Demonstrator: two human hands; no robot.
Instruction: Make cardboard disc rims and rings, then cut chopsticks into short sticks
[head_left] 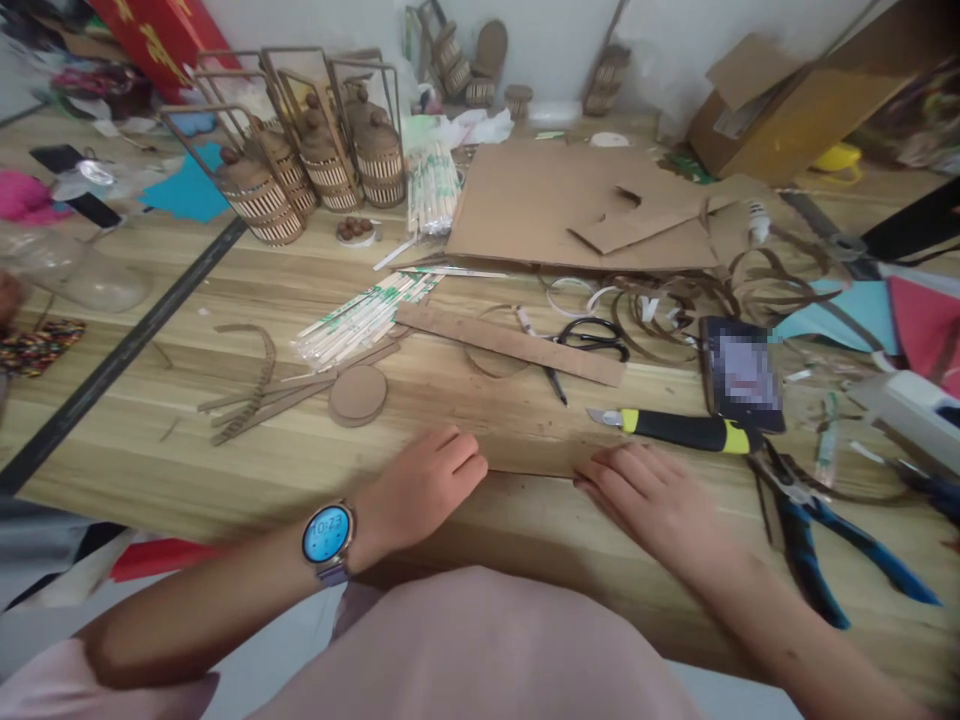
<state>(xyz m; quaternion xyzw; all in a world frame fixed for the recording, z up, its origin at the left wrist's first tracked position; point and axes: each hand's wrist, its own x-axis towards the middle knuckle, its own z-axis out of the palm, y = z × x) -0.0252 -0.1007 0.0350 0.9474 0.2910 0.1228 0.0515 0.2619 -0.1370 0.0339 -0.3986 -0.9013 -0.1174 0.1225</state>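
My left hand (424, 488), with a watch (328, 535) on its wrist, rests on the wooden table (225, 440) with its fingers curled and pressed together on the left end of a thin cardboard strip (536, 452). My right hand (656, 500) lies flat with fingers stretched out on the strip's right end. The strip lies along the table's near edge between both hands. A yellow and black utility knife (686, 430) lies just beyond my right hand, blade pointing left.
Blue pliers (814, 525) lie right of my right hand, a phone (741, 372) behind the knife. Scissors (596, 335), a long cardboard strip (510, 343), a cardboard disc (358, 394), bundled sticks (360, 320), a cardboard sheet (555, 205) and small lantern-like models (315, 165) fill the table.
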